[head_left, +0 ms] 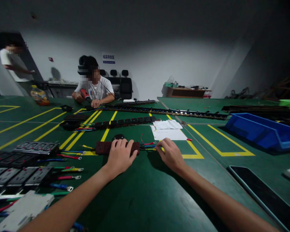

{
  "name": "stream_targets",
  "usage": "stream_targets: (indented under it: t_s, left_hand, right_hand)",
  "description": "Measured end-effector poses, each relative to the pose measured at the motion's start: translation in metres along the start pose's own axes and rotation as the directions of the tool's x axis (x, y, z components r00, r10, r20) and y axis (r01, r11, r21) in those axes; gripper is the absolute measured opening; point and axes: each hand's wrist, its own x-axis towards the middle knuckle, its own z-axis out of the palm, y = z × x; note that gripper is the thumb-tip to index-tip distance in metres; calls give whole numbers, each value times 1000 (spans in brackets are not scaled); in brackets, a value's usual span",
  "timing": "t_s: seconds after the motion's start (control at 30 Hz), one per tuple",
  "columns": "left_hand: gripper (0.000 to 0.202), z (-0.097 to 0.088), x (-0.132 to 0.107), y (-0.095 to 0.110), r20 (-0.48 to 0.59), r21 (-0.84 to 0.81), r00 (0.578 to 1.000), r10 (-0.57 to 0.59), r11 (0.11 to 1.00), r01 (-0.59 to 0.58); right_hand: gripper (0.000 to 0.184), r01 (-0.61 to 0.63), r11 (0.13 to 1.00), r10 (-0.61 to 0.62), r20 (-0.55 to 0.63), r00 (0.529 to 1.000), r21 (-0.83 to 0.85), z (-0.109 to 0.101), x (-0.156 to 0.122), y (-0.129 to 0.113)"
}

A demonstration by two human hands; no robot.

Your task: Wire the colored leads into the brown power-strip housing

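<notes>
My left hand (120, 155) lies over a dark red socket strip (102, 148), with the fingers across its top and the thumb along the near side. Coloured wires (147, 147) run out of the strip's right end. My right hand (169, 154) pinches their ends, thumb against fingertips. Blue, green and yellow wires lead into that pinch; a red wire (148, 143) with a metal lug lies just beyond. From the strip's left end sticks a short yellow wire (88, 147). A round black object (118, 137) sits behind the strip, partly hidden by my left hand.
Black socket modules (37, 147) with lugged wires fill the left side. White papers (170, 132) lie behind my right hand. To the right are a blue bin (261, 130) and a phone (261, 195). Across the table, a co-worker (95, 88) holds a red power tool (85, 94) at long black strips (159, 110).
</notes>
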Motion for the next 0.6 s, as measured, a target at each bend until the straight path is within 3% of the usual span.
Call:
stream_targets:
  t_s: [0.17, 0.37, 0.6]
  left_hand:
    - [50, -2, 0, 1, 9, -8, 1000, -1, 1000, 1]
    - [50, -4, -1, 1, 21, -17, 1000, -8, 1000, 8]
    - [50, -2, -1, 0, -5, -26, 1000, -5, 1000, 4]
  right_hand:
    - [29, -159, 983, 164, 50, 985, -95, 3, 0, 5]
    - [36, -138, 990, 141, 95, 985, -36, 4, 0, 5]
    - [50, -113, 994, 112, 39, 993, 5, 2, -1, 3]
